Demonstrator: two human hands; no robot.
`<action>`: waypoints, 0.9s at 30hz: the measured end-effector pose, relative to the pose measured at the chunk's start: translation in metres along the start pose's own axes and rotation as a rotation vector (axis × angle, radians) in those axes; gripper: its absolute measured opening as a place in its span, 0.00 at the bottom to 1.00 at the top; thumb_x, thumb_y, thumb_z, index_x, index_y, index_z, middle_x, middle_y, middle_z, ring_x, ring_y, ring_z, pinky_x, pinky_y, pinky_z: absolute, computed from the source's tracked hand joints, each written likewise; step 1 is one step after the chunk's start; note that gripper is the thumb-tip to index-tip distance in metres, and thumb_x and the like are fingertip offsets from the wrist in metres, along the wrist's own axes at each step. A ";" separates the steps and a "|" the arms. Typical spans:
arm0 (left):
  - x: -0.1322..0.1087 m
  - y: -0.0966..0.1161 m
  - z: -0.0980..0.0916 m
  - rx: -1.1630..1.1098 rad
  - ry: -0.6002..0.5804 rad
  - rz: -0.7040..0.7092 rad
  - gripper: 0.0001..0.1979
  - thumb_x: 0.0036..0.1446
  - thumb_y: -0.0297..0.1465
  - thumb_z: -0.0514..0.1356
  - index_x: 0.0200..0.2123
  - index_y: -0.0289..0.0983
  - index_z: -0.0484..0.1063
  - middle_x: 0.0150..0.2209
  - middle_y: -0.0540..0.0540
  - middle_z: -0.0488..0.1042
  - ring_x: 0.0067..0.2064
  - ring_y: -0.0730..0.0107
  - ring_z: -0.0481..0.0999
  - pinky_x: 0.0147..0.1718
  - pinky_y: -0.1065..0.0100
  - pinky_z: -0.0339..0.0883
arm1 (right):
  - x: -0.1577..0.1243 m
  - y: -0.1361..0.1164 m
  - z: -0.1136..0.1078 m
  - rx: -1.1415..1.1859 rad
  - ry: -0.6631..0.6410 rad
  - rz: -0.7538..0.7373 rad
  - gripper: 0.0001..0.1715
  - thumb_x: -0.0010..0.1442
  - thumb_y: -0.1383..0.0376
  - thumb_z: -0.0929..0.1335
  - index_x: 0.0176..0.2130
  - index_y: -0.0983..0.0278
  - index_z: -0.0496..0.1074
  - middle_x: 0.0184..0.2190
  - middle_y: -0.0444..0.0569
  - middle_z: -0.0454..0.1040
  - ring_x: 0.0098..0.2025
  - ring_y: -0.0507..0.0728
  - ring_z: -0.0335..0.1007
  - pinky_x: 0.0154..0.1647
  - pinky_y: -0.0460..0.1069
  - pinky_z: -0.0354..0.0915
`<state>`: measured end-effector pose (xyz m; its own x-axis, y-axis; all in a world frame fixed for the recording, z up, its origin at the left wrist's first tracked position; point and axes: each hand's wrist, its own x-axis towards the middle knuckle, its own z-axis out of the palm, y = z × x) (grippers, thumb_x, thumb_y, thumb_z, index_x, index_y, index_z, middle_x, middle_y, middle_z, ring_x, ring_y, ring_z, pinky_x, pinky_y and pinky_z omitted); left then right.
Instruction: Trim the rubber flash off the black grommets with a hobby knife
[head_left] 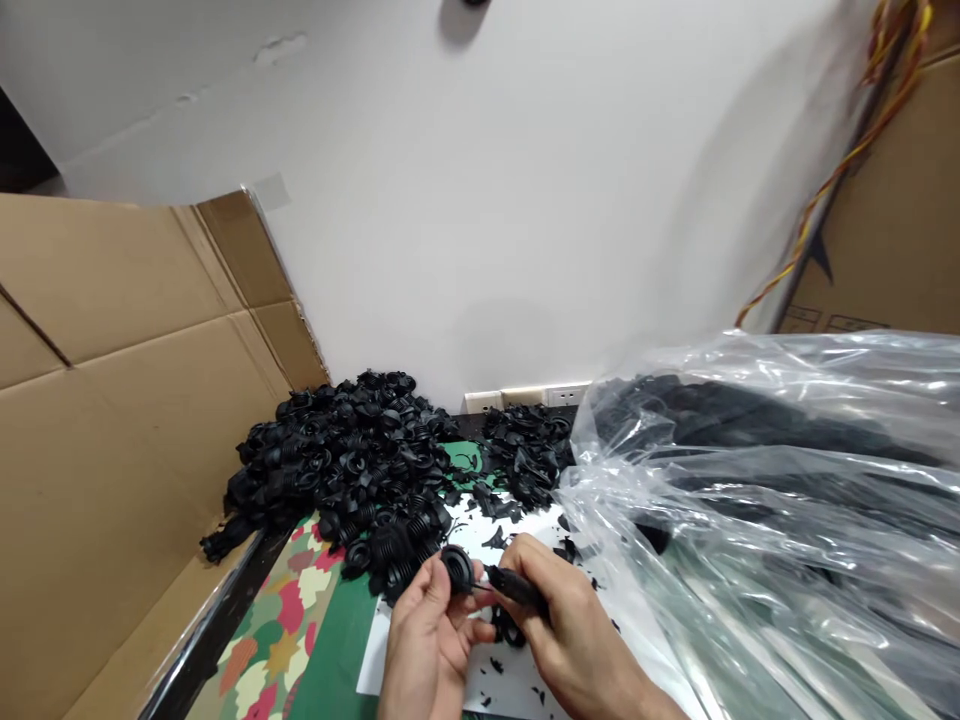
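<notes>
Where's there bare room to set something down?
Near ends of the patterned sheet and green strip, left of the paper. Crowded: back, with black parts and scraps; paper, under left hand and right hand; right, with the bag.

At the bottom center of the frame, the left hand (424,630) reaches upward, thumb (433,588) bent in a pinch. Just beside it, the right hand (562,605) angles upper left, fingers (525,552) curled in a grip.

- Your right hand (559,610) partly hides the black tool (525,590), its tip too small to tell.
- At right, the edge cuts off the clear bag (787,455).
- Top centre, a dark object (475,2) is cropped.
</notes>
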<state>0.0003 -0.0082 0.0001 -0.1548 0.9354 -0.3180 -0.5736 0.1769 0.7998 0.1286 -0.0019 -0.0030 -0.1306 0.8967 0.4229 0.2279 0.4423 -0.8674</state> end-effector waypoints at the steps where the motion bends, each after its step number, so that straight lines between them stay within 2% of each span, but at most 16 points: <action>1: 0.000 0.004 -0.001 -0.007 0.041 -0.003 0.05 0.53 0.28 0.63 0.32 0.31 0.71 0.30 0.40 0.79 0.26 0.66 0.77 0.17 0.73 0.68 | 0.000 0.001 -0.001 -0.001 -0.004 0.002 0.10 0.53 0.72 0.59 0.23 0.60 0.57 0.22 0.43 0.63 0.24 0.53 0.60 0.24 0.46 0.57; 3: 0.001 0.013 -0.006 -0.028 0.083 -0.004 0.05 0.59 0.26 0.57 0.33 0.31 0.71 0.29 0.39 0.79 0.24 0.68 0.77 0.16 0.73 0.66 | 0.001 0.004 -0.006 -0.018 0.027 0.052 0.10 0.56 0.68 0.59 0.24 0.60 0.58 0.21 0.43 0.64 0.23 0.54 0.60 0.23 0.46 0.57; 5: 0.002 0.019 -0.013 -0.046 0.050 0.015 0.09 0.61 0.28 0.54 0.37 0.30 0.72 0.27 0.40 0.78 0.22 0.70 0.75 0.16 0.74 0.64 | 0.005 0.007 -0.011 -0.049 0.108 0.145 0.12 0.57 0.61 0.60 0.23 0.60 0.59 0.20 0.44 0.65 0.23 0.55 0.61 0.22 0.47 0.58; 7: 0.002 0.022 -0.021 -0.050 -0.017 0.049 0.12 0.58 0.33 0.59 0.39 0.29 0.74 0.26 0.40 0.78 0.20 0.71 0.74 0.15 0.74 0.63 | 0.009 0.011 -0.015 -0.074 0.175 0.241 0.16 0.57 0.55 0.59 0.23 0.60 0.61 0.19 0.44 0.66 0.22 0.56 0.62 0.22 0.48 0.58; 10: 0.000 0.021 -0.027 -0.032 -0.098 0.072 0.19 0.48 0.39 0.66 0.39 0.31 0.76 0.29 0.39 0.79 0.22 0.68 0.75 0.15 0.74 0.64 | 0.011 0.016 -0.018 -0.074 0.147 0.299 0.15 0.57 0.55 0.60 0.24 0.60 0.63 0.21 0.45 0.69 0.24 0.58 0.65 0.24 0.49 0.60; 13: -0.002 0.018 -0.027 -0.004 -0.135 0.056 0.20 0.45 0.40 0.67 0.39 0.32 0.77 0.32 0.38 0.79 0.25 0.66 0.76 0.16 0.74 0.65 | 0.007 0.015 -0.017 -0.068 0.098 0.220 0.08 0.56 0.62 0.61 0.32 0.61 0.67 0.27 0.47 0.73 0.29 0.58 0.69 0.28 0.50 0.63; 15: -0.002 0.014 -0.025 0.002 -0.136 0.059 0.20 0.44 0.39 0.68 0.38 0.32 0.77 0.32 0.38 0.79 0.25 0.66 0.77 0.16 0.74 0.65 | 0.004 0.011 -0.014 -0.055 0.071 0.118 0.08 0.56 0.65 0.61 0.35 0.62 0.69 0.30 0.48 0.73 0.32 0.58 0.69 0.31 0.50 0.64; 19: 0.000 0.005 -0.019 0.000 -0.105 0.056 0.20 0.41 0.39 0.70 0.36 0.34 0.77 0.30 0.41 0.79 0.25 0.67 0.76 0.16 0.75 0.64 | -0.001 0.001 -0.004 0.048 -0.063 -0.041 0.10 0.57 0.71 0.61 0.36 0.62 0.70 0.30 0.47 0.71 0.31 0.55 0.69 0.31 0.47 0.65; 21: -0.001 -0.001 -0.016 0.009 -0.112 0.035 0.20 0.40 0.38 0.71 0.37 0.35 0.77 0.29 0.43 0.78 0.24 0.69 0.75 0.17 0.75 0.64 | -0.003 0.000 0.003 0.061 -0.078 -0.101 0.11 0.55 0.73 0.61 0.35 0.63 0.70 0.29 0.48 0.71 0.30 0.55 0.69 0.30 0.47 0.65; 24: -0.001 -0.008 -0.012 0.026 -0.143 0.038 0.21 0.38 0.38 0.71 0.37 0.36 0.77 0.29 0.43 0.78 0.21 0.75 0.72 0.18 0.77 0.61 | -0.006 0.004 0.012 0.003 -0.035 -0.174 0.09 0.55 0.72 0.60 0.27 0.63 0.66 0.24 0.47 0.68 0.26 0.54 0.67 0.25 0.47 0.63; 27: -0.001 -0.010 -0.009 0.070 -0.130 0.087 0.20 0.35 0.37 0.73 0.35 0.36 0.78 0.28 0.43 0.78 0.22 0.73 0.73 0.19 0.75 0.62 | -0.008 0.011 0.015 -0.072 -0.033 -0.247 0.11 0.56 0.73 0.58 0.26 0.62 0.62 0.23 0.47 0.66 0.24 0.53 0.65 0.23 0.46 0.62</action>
<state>-0.0016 -0.0137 -0.0120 -0.0936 0.9790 -0.1812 -0.5047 0.1102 0.8562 0.1182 -0.0046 -0.0203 -0.2217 0.7605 0.6103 0.2527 0.6493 -0.7173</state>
